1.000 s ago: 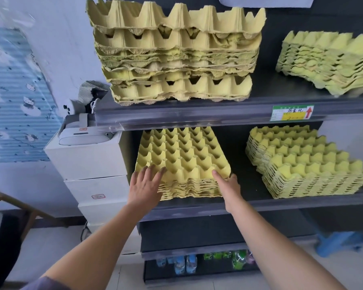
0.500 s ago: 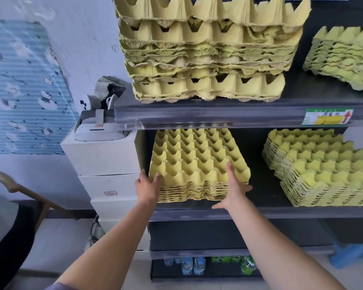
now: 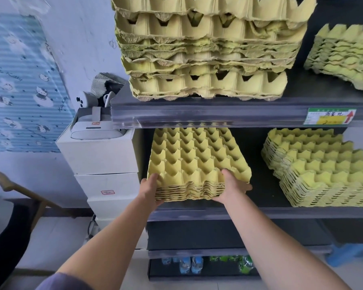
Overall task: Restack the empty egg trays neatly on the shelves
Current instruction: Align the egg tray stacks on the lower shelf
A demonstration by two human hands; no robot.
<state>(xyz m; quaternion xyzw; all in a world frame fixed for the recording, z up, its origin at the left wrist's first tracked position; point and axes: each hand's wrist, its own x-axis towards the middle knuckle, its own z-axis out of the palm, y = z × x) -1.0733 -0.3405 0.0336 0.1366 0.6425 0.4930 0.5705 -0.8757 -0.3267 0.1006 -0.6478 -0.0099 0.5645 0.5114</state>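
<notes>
Lower than before, our left hand (image 3: 150,190) and right hand (image 3: 231,188) took the front corners | both gripped the yellow moulded-pulp egg-tray stack (image 3: 197,160) | symmetric, presumably for level handling.

Both hands are gripping a stack of yellow egg trays (image 3: 195,155) at the front of the middle shelf (image 3: 266,195): the left hand (image 3: 150,190) is holding its left front corner, and the right hand (image 3: 231,189) its right front corner. A skewed second stack (image 3: 314,166) is sitting at the right end of that shelf, and a taller, uneven stack (image 3: 208,51) is resting above it.
</notes>
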